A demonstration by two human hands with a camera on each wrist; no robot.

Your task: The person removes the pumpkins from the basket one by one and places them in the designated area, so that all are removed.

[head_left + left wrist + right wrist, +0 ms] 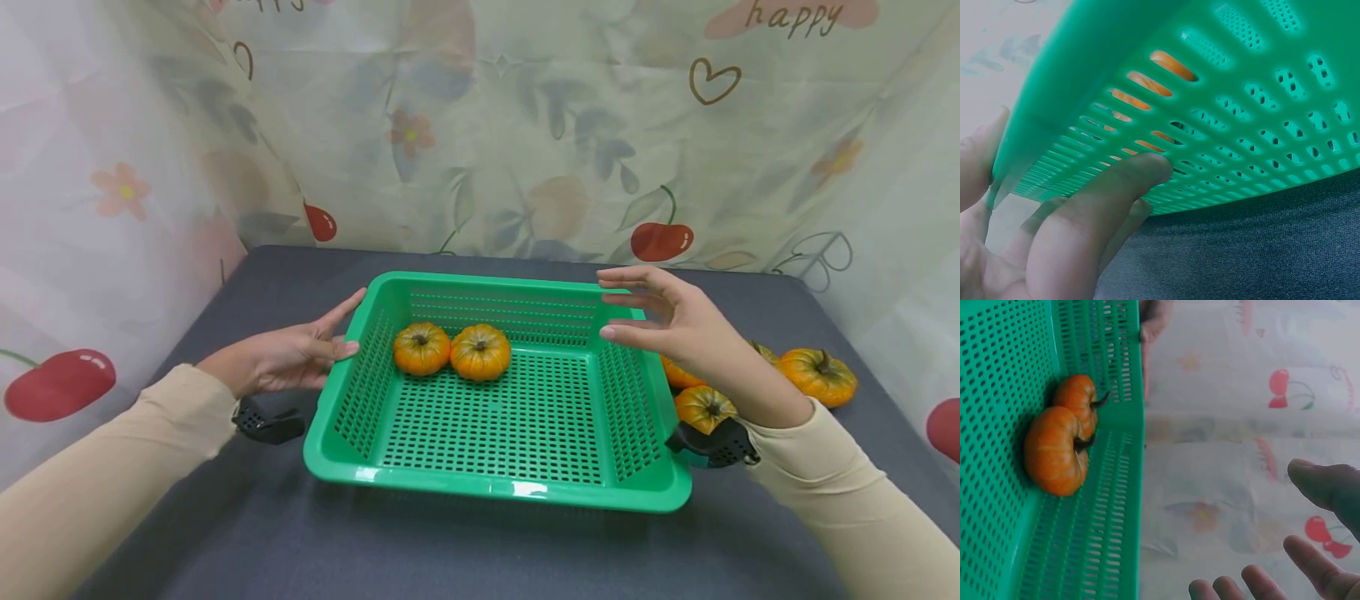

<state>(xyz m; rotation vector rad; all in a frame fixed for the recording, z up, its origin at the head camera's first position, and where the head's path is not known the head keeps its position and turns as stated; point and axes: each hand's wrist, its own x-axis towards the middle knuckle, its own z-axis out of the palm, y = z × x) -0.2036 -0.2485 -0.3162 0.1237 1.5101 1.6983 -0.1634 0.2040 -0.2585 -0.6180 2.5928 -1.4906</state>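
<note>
A green plastic basket [495,490] with slotted walls takes up the middle of the table. Inside, toward its left end, two small orange pumpkins sit side by side, one on the left [422,350] and the other [481,353] touching it. My left hand [296,354] grips the basket's left side, thumb at the rim. The left wrist view has its fingers [1104,194] against the outside of the slotted wall. Over the basket's right rim hovers my right hand [675,321], fingers spread and nothing between them. In the right wrist view its thumb [1329,487] stands apart from the fingers.
Several more pumpkins lie on the table right of the basket, one [817,377] farther out and one [705,408] close to the basket wall, partly behind my right forearm. A dark grey cloth [465,558] covers the table. Printed curtains [495,167] hang behind and at both sides.
</note>
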